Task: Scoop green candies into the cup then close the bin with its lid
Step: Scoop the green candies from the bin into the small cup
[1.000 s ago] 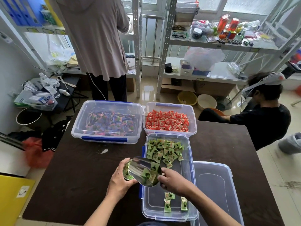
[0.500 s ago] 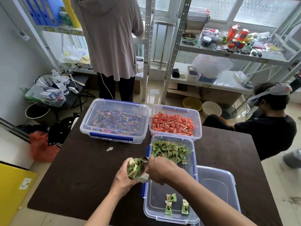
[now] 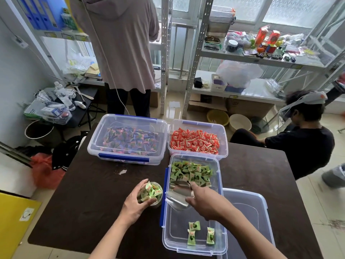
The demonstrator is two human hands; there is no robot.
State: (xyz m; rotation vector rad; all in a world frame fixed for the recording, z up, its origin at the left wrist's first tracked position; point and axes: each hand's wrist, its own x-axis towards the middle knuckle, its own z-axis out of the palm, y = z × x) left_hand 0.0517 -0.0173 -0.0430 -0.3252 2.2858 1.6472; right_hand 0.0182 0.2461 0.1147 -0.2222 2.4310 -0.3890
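Since tipping, scoop (image 3: 179,196) has swung back to the bin (image 3: 194,240) at three o'clock, my right hand (image 3: 205,204) gripping it. Left hand (image 3: 137,201) wraps the full cup (image 3: 151,193), steadying it on the desk (image 3: 89,193).

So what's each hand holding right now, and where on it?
The left hand wraps the side of the cup of green candies. The right hand holds the metal scoop at its rear end, over the bin.
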